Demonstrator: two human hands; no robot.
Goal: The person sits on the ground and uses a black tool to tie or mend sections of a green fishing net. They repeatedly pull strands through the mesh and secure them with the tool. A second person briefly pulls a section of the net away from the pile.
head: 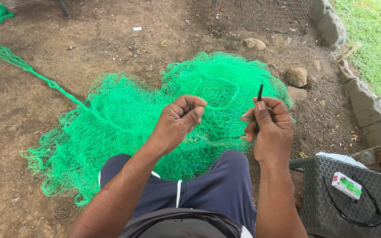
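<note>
A big heap of bright green netting (124,119) lies on the dirt in front of my knees. My left hand (179,120) is closed, pinching a thin green strand of the net between thumb and fingers. My right hand (270,125) grips a slim black netting needle (259,93) that sticks up above my thumb. A taut green thread runs between the two hands. My legs in dark blue shorts (208,187) are below.
A rope-like twist of net (20,64) stretches to the far left. Stones (296,77) and a concrete kerb (367,103) line the right, with grass beyond. A wire cage (263,15) stands at the back. A dark woven stool (331,194) at my right carries a small packet (347,185) and a black cord loop.
</note>
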